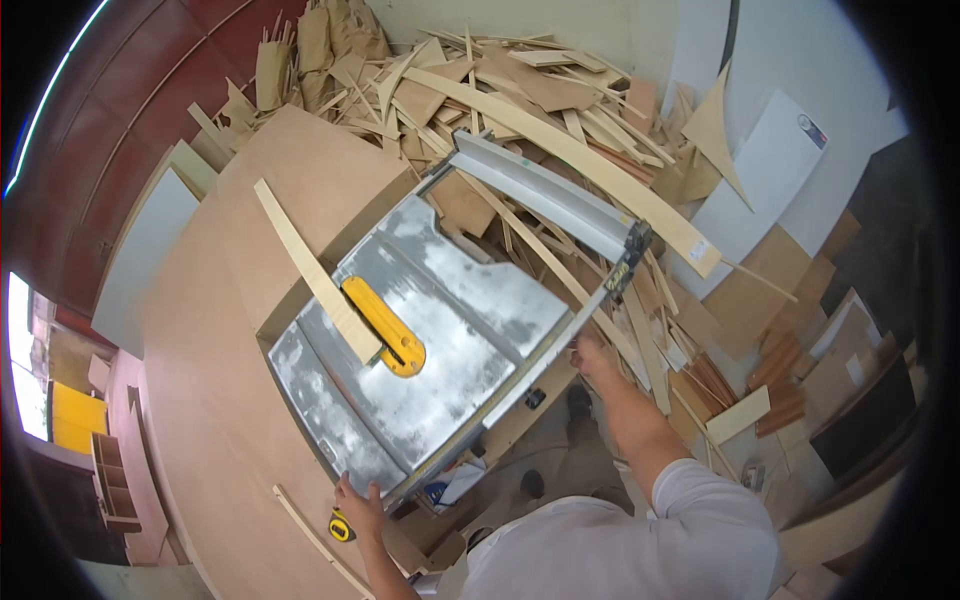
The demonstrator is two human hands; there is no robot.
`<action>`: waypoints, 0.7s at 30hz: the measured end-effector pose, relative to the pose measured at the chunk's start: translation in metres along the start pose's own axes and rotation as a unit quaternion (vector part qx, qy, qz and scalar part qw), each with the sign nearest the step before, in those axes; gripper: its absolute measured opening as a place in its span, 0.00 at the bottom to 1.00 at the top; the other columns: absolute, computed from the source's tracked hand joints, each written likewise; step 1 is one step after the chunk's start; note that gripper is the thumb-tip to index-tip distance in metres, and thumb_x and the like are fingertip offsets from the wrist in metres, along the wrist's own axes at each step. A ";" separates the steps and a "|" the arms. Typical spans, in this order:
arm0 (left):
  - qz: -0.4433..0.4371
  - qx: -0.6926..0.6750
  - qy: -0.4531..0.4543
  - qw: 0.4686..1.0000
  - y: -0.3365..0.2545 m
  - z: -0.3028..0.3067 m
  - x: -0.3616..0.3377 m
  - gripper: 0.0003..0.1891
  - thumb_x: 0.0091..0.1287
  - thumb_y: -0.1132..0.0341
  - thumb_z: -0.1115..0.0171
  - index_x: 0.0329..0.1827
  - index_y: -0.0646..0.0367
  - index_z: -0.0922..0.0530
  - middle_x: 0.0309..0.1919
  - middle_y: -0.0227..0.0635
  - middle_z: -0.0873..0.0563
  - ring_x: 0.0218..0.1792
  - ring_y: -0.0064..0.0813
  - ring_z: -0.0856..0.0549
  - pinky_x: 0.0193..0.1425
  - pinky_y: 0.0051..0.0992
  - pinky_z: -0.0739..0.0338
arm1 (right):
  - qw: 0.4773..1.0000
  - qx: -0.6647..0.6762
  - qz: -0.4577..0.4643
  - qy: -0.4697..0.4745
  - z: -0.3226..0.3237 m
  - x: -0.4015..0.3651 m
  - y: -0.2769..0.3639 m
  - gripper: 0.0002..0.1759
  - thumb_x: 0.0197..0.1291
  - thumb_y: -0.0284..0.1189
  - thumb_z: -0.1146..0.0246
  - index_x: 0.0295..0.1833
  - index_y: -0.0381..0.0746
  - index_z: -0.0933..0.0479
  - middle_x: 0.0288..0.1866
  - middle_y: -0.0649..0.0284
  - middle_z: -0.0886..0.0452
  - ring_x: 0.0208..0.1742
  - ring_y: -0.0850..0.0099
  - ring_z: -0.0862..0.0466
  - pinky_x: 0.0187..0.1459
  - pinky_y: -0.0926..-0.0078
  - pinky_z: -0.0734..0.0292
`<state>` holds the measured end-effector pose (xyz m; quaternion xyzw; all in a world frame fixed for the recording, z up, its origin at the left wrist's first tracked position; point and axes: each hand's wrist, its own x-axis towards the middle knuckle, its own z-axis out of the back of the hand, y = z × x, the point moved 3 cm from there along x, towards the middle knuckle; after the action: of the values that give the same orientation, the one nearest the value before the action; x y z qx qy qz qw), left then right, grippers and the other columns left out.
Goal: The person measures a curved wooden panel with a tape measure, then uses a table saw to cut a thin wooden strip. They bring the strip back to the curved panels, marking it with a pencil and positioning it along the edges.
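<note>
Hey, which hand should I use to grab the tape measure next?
Probably your left hand: it's close beside the tape measure, while your right hand is farther along the edge of the saw table.

L hand (362,508): low and nearer torso (575,555), fingers pointing forward, thumb apart | L forearm (382,568): short stretch visible | R hand (593,360): farther out, fingers partly hidden, grip unclear | R arm (640,430): reaching forward, bare below short light sleeve (715,515) | hands well apart
</note>
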<state>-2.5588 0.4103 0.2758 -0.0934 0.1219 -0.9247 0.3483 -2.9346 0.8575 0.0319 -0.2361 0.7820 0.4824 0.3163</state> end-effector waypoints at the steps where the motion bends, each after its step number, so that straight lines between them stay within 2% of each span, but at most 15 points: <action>1: -0.023 -0.039 0.001 0.999 -0.038 -0.009 0.012 0.35 0.61 0.60 0.29 0.71 0.61 0.30 0.63 0.57 0.23 0.66 0.56 0.25 0.69 0.52 0.30 | 0.999 0.032 -0.001 -0.002 -0.011 0.031 0.003 0.17 0.74 0.46 0.44 0.44 0.44 0.21 0.30 0.67 0.23 0.20 0.79 0.35 0.22 0.74 0.36; 3: -0.069 -0.128 0.021 0.989 -0.128 -0.031 0.046 0.31 0.64 0.62 0.29 0.68 0.62 0.27 0.61 0.55 0.20 0.63 0.51 0.21 0.66 0.48 0.27 | 0.999 0.042 -0.010 0.008 -0.039 0.067 0.014 0.17 0.74 0.45 0.44 0.44 0.43 0.21 0.31 0.66 0.22 0.23 0.78 0.32 0.23 0.73 0.34; 5: -0.092 -0.219 0.098 0.966 -0.241 -0.055 0.077 0.28 0.67 0.62 0.30 0.67 0.62 0.26 0.60 0.51 0.18 0.61 0.45 0.18 0.64 0.42 0.24 | 0.999 -0.029 -0.025 0.024 -0.046 0.075 0.017 0.16 0.74 0.44 0.44 0.45 0.42 0.20 0.32 0.66 0.21 0.25 0.77 0.29 0.25 0.73 0.32; 7: -0.106 -0.315 0.193 0.923 -0.347 -0.092 0.108 0.27 0.69 0.61 0.31 0.69 0.61 0.26 0.61 0.48 0.17 0.62 0.39 0.17 0.63 0.39 0.23 | 0.988 -0.139 -0.047 0.056 -0.032 0.056 0.018 0.16 0.73 0.43 0.44 0.45 0.42 0.20 0.33 0.65 0.20 0.27 0.77 0.26 0.26 0.72 0.30; 9: -0.136 -0.358 0.252 0.889 -0.434 -0.147 0.134 0.30 0.68 0.62 0.31 0.72 0.61 0.29 0.59 0.45 0.15 0.61 0.38 0.17 0.62 0.38 0.23 | 0.959 -0.248 -0.083 0.105 -0.002 0.016 0.023 0.16 0.73 0.42 0.44 0.46 0.41 0.20 0.34 0.65 0.18 0.30 0.76 0.23 0.27 0.71 0.28; 10: -0.131 -0.400 0.296 0.857 -0.474 -0.174 0.147 0.33 0.69 0.61 0.31 0.74 0.63 0.33 0.61 0.47 0.17 0.60 0.40 0.17 0.62 0.38 0.22 | 0.950 -0.274 -0.098 0.112 0.007 -0.005 0.029 0.16 0.73 0.41 0.44 0.46 0.41 0.20 0.34 0.64 0.18 0.31 0.76 0.21 0.28 0.71 0.28; 11: -0.082 -0.473 0.314 0.819 -0.509 -0.214 0.155 0.36 0.70 0.56 0.33 0.75 0.66 0.37 0.62 0.49 0.20 0.59 0.43 0.17 0.61 0.38 0.22 | 0.951 -0.276 -0.100 0.097 0.016 -0.028 0.045 0.16 0.74 0.41 0.45 0.45 0.39 0.20 0.33 0.65 0.19 0.32 0.76 0.21 0.32 0.71 0.26; 12: 0.028 -0.490 0.371 0.788 -0.534 -0.259 0.163 0.36 0.71 0.53 0.35 0.75 0.65 0.37 0.60 0.46 0.19 0.58 0.40 0.17 0.62 0.38 0.23 | 0.950 -0.280 -0.105 0.086 0.024 -0.048 0.053 0.17 0.75 0.40 0.45 0.44 0.38 0.21 0.32 0.66 0.19 0.33 0.75 0.21 0.35 0.71 0.25; 13: 0.133 -0.504 0.419 0.743 -0.559 -0.293 0.173 0.35 0.72 0.51 0.36 0.75 0.63 0.37 0.58 0.42 0.18 0.57 0.36 0.17 0.64 0.37 0.23 | 0.967 -0.254 0.005 0.013 0.036 -0.056 0.059 0.16 0.75 0.40 0.44 0.46 0.36 0.22 0.34 0.65 0.19 0.34 0.76 0.22 0.38 0.72 0.26; 15: 0.315 -0.605 0.472 0.559 -0.605 -0.314 0.178 0.34 0.72 0.48 0.38 0.72 0.63 0.35 0.58 0.41 0.18 0.55 0.40 0.16 0.62 0.41 0.21 | 0.952 -0.210 0.192 -0.116 0.052 -0.059 0.093 0.16 0.76 0.38 0.44 0.51 0.35 0.24 0.38 0.63 0.20 0.37 0.76 0.22 0.43 0.74 0.26; 16: 0.288 -0.642 0.459 0.542 -0.616 -0.319 0.178 0.33 0.73 0.48 0.39 0.71 0.62 0.35 0.58 0.42 0.19 0.54 0.41 0.16 0.62 0.42 0.21 | 0.928 -0.194 0.267 -0.174 0.059 -0.059 0.111 0.16 0.76 0.37 0.44 0.54 0.34 0.25 0.40 0.62 0.20 0.39 0.76 0.22 0.45 0.75 0.27; 18: 0.231 -0.709 0.434 0.505 -0.633 -0.319 0.169 0.32 0.73 0.48 0.40 0.70 0.62 0.35 0.59 0.43 0.19 0.54 0.44 0.16 0.62 0.45 0.20 | 0.890 -0.240 0.354 -0.156 0.056 -0.049 0.158 0.16 0.75 0.35 0.42 0.56 0.34 0.28 0.43 0.61 0.20 0.41 0.76 0.22 0.45 0.75 0.26; 19: 0.268 -0.691 0.424 0.521 -0.623 -0.312 0.161 0.25 0.75 0.50 0.44 0.66 0.58 0.33 0.58 0.43 0.18 0.54 0.45 0.15 0.62 0.46 0.20 | 0.869 -0.258 0.396 -0.147 0.053 -0.045 0.174 0.16 0.75 0.35 0.42 0.58 0.33 0.29 0.44 0.61 0.20 0.42 0.75 0.22 0.45 0.75 0.26; 21: 0.217 -0.715 0.394 0.535 -0.607 -0.264 0.146 0.21 0.77 0.50 0.45 0.63 0.54 0.32 0.59 0.42 0.18 0.55 0.44 0.15 0.62 0.46 0.20 | 0.880 -0.270 0.368 -0.134 0.052 -0.035 0.179 0.15 0.74 0.33 0.41 0.57 0.33 0.29 0.44 0.61 0.20 0.42 0.75 0.22 0.44 0.75 0.26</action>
<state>-3.1126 0.7972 0.2132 0.0913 0.8841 -0.3687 0.2721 -3.0168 0.9818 0.1482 0.0593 0.6019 0.7836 0.1421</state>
